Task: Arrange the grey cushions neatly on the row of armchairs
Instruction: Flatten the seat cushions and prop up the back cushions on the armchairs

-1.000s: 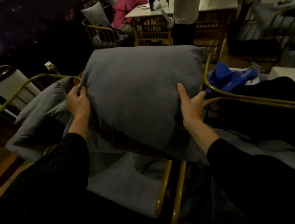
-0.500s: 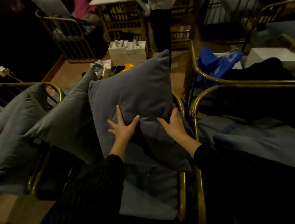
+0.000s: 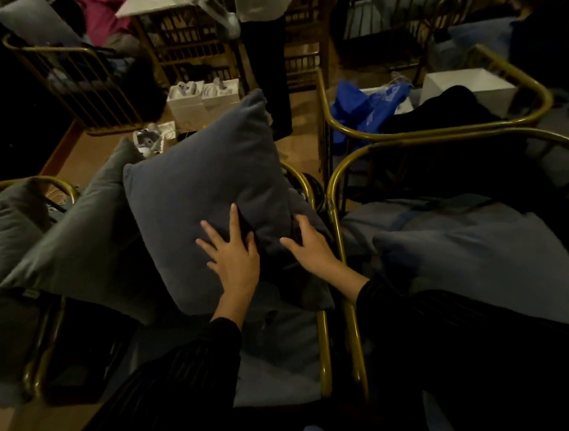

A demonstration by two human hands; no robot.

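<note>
Cushion, grey: left hand and right hand lie flat on its lower face, fingers spread, gripping nothing. It stands propped against the armchair back. Judged soft, light, dents readily; best held by side edges.

Left hand flat, fingers spread, right hand beside it, palm down, both forearms dark-sleeved

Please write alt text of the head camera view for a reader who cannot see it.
Two bare hands, left hand and right hand, press flat on a grey cushion propped in a gold-framed armchair. Another grey cushion leans beside it on the left.
</note>
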